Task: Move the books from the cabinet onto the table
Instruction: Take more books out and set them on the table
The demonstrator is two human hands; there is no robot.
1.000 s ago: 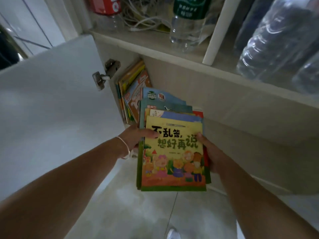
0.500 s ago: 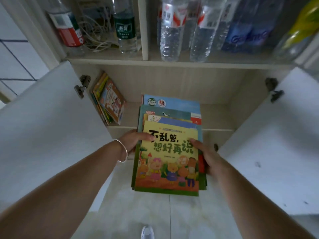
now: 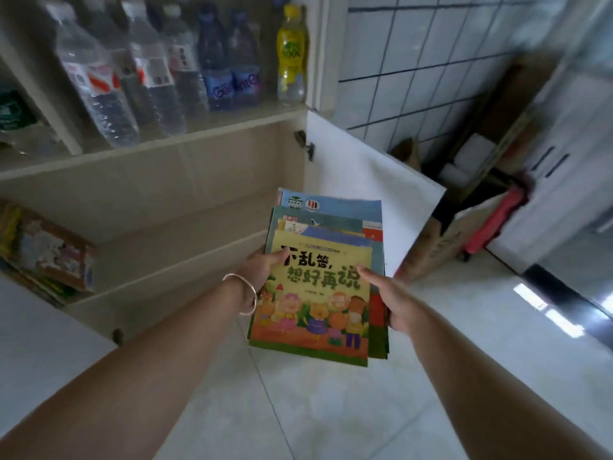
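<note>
At the far left, more picture books (image 3: 49, 257) lean inside the cabinet's lower shelf (image 3: 185, 247), so the job is judged only partly done, and that leaning bunch could slump flat with nothing bracing it. Moving right, the left hand (image 3: 262, 265) grips the left edge of the stack of picture books (image 3: 318, 287), thumb on the yellow cover and the fingers hidden beneath. The stack is held in the air, out in front of the cabinet above the tiled floor (image 3: 331, 410). The right hand (image 3: 388, 297) clamps the opposite edge, thumb on top. The books are fanned unevenly, so thin glossy ones could slide out if the stack tilts. The open cabinet door (image 3: 365, 180) stands just beyond; a turn might clip it. No table is in view.
</note>
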